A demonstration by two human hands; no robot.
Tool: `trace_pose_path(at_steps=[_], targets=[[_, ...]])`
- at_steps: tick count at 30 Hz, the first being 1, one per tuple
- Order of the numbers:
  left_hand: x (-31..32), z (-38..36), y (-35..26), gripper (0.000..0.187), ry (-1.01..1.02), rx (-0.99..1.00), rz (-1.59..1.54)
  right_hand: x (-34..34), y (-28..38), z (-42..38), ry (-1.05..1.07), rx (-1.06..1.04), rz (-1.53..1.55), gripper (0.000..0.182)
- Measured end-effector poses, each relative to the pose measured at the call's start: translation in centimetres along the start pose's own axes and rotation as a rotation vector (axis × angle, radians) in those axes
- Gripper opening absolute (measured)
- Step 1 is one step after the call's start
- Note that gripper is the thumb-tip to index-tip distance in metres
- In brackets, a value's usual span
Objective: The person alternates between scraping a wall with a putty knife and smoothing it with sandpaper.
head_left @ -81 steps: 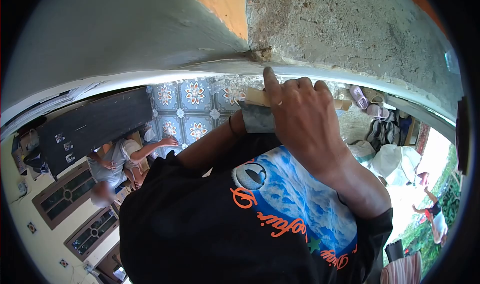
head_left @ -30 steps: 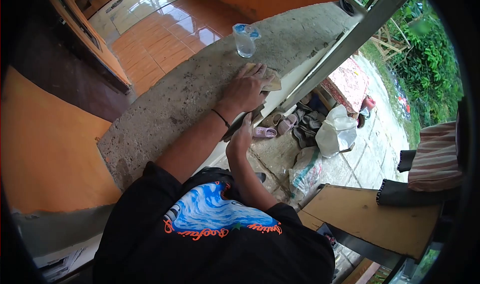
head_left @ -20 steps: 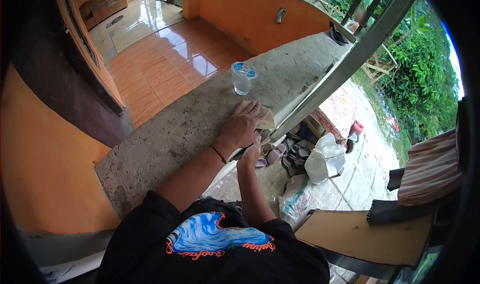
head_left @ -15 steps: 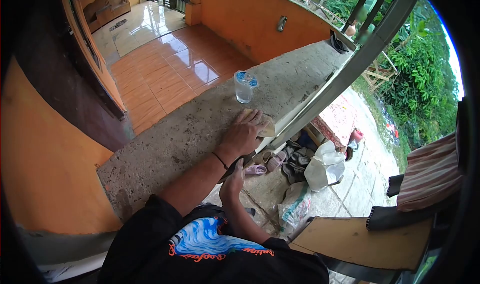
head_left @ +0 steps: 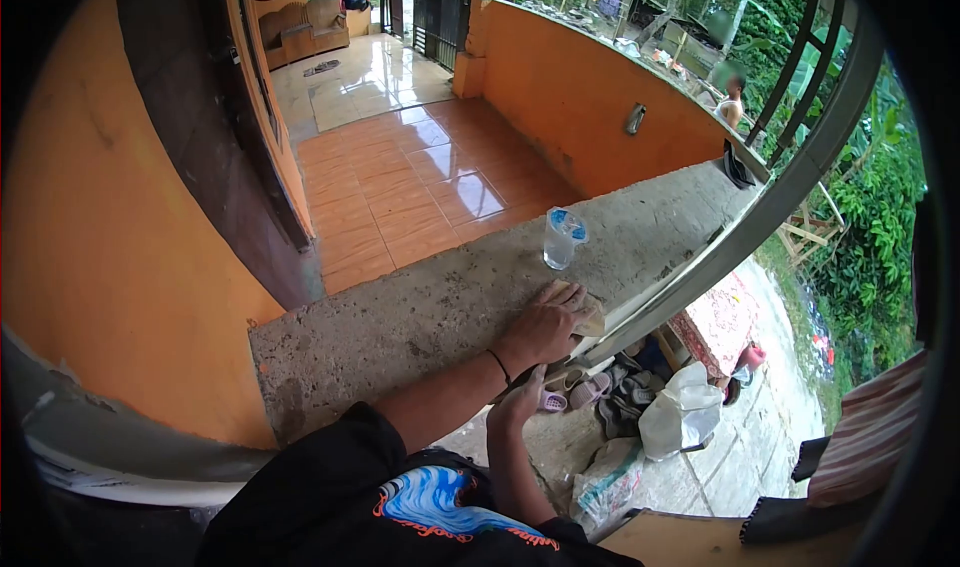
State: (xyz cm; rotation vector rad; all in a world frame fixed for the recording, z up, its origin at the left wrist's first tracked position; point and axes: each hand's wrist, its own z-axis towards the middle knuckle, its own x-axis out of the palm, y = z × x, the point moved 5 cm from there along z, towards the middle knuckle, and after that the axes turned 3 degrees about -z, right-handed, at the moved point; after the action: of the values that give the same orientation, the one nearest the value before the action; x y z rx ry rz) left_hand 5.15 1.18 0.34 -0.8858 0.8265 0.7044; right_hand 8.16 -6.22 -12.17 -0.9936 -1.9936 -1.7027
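My left hand (head_left: 545,329), with a dark band on its wrist, presses on a beige folded piece (head_left: 592,319), which looks like cloth or paper, on top of the rough concrete ledge (head_left: 340,339). Its fingers curve over the piece, close to the ledge's outer edge. Just beyond the fingers stands an upright clear plastic cup (head_left: 558,243) with a blue-and-white lid. Lower down, at the outer side of the ledge, my right hand (head_left: 515,404) points upward with fingers stretched out. My left forearm hides part of it, and I see nothing in it.
Below the ledge lie several shoes (head_left: 620,392), a white plastic container (head_left: 680,417) and a plastic sack (head_left: 608,479). A metal post (head_left: 730,272) rises along the outer edge. Dark sandals (head_left: 738,167) rest at the far end. A person (head_left: 733,105) is beyond the orange wall (head_left: 570,77).
My view has shifted, so the ledge and hands appear lower and further right. The left hand stays on the beige piece beside the cup. A person has come into view at the back.
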Motion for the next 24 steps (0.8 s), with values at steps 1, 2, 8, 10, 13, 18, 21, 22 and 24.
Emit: trace_pose_path(at_steps=[1, 2, 8, 10, 13, 18, 21, 22, 24], targets=[[-0.2, -0.1, -0.1, 0.051, 0.001, 0.005, -0.003, -1.1, -0.2, 2.4, 0.018, -0.012, -0.039, 0.044], [-0.3, -0.1, -0.2, 0.051, 0.0, 0.009, -0.01, -2.2, -0.3, 4.4, 0.037, -0.026, -0.082, 0.044], [0.3, 0.0, 0.2, 0.051, -0.012, -0.003, -0.023, 1.2, 2.2, -1.6, -0.047, 0.104, -0.031, 0.041], [0.3, 0.1, 0.2, 0.051, -0.014, -0.005, -0.03, 1.1, 1.2, -2.5, -0.041, 0.085, -0.047, 0.041], [0.3, -0.1, 0.2, 0.051, -0.008, -0.001, -0.016, -1.6, -0.8, 1.0, -0.001, -0.002, -0.091, 0.041], [0.4, -0.3, 0.0, 0.049, -0.002, -0.003, -0.002, -3.1, 0.5, 4.2, -0.062, 0.15, -0.057, 0.043], [0.5, 0.0, 0.4, 0.048, -0.031, 0.008, 0.001, 0.9, 1.6, -2.9, -0.017, 0.157, 0.026, 0.04], [0.5, 0.0, 0.3, 0.048, -0.035, 0.007, -0.011, 0.7, 0.7, -3.9, -0.001, 0.174, 0.032, 0.041], [0.6, -0.1, 0.4, 0.047, -0.037, -0.002, -0.022, 0.6, 0.2, -3.5, -0.047, 0.195, 0.002, 0.042]])
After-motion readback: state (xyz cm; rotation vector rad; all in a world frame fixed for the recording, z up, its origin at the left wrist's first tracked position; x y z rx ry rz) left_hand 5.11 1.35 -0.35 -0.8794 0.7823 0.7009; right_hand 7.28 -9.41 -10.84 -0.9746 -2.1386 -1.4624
